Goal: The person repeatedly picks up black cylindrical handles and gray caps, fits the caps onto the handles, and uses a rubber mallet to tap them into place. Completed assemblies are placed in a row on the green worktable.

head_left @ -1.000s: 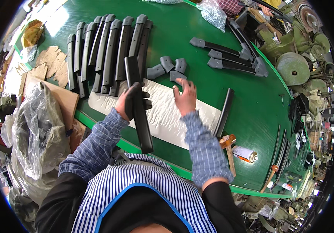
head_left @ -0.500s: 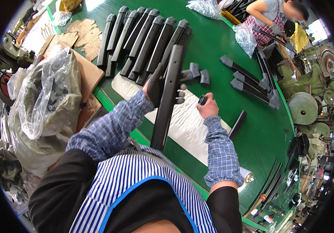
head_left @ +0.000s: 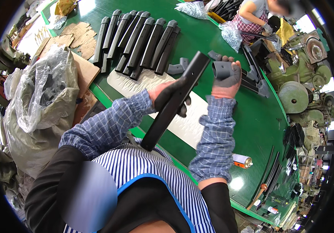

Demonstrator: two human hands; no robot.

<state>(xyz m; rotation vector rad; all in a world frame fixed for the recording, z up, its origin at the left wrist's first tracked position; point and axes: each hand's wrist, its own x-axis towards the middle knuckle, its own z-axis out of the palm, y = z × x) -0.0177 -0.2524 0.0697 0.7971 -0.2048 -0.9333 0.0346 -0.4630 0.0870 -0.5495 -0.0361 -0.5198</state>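
Note:
My left hand [head_left: 167, 94], in a dark glove with bare fingertips on view at the wrist side, is wrapped round a long black bar [head_left: 160, 126]. The bar slants from my apron up and to the right. My right hand [head_left: 228, 82], also partly gloved, grips a hollow grey plastic end piece [head_left: 221, 70], its opening turned toward the bar's upper end; the two are apart. Beyond my left hand lies a row of black bars [head_left: 138, 44] with grey caps. A grey angled piece [head_left: 179, 66] rests on the table between.
A white crinkled sheet [head_left: 188, 122] covers part of the green table [head_left: 260, 128]. A spray can [head_left: 242, 160] lies by my right sleeve, with thin rods [head_left: 269, 174] beyond. Joined bars [head_left: 254, 82] lie far right, near a co-worker [head_left: 252, 17]. A plastic-covered sack [head_left: 44, 101] stands left.
My right hand has moved up and now holds a grey end piece instead of a small dark round one. The bar has tilted rightward, and a loose grey piece is gone from its spot.

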